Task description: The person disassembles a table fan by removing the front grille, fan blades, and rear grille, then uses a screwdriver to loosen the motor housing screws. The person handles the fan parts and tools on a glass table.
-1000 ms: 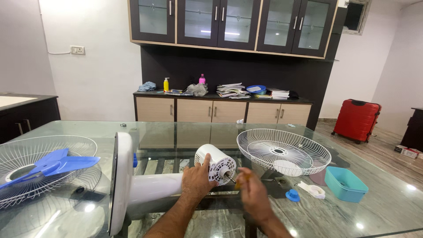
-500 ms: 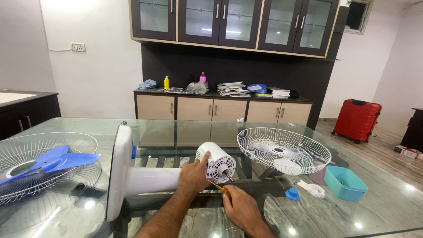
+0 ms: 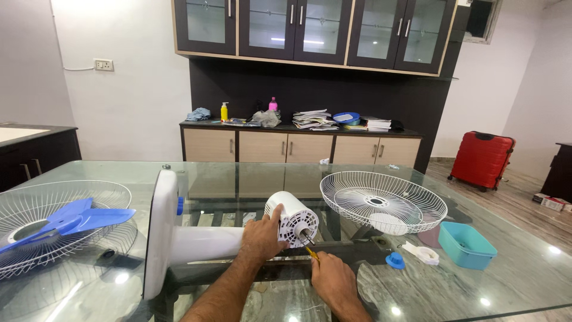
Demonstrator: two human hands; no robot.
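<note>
A white table fan body lies on its side on the glass table [image 3: 250,179], its round base [image 3: 159,232] at the left and its motor housing [image 3: 293,218] at the right. My left hand [image 3: 262,238] grips the motor housing from the near side. My right hand [image 3: 333,279] holds a yellow-handled screwdriver [image 3: 311,251], whose tip sits by the motor shaft at the housing's front face.
A white wire fan guard [image 3: 384,201] lies right of the motor. Another guard [image 3: 53,223] holding blue fan blades [image 3: 71,219] sits at the left. A teal tray [image 3: 468,244], a blue cap [image 3: 395,260] and a white plastic part [image 3: 422,253] lie at the right.
My right hand dropped from beside the motor to below it, with the screwdriver now pointing up at the shaft. My left hand stays on the housing.
</note>
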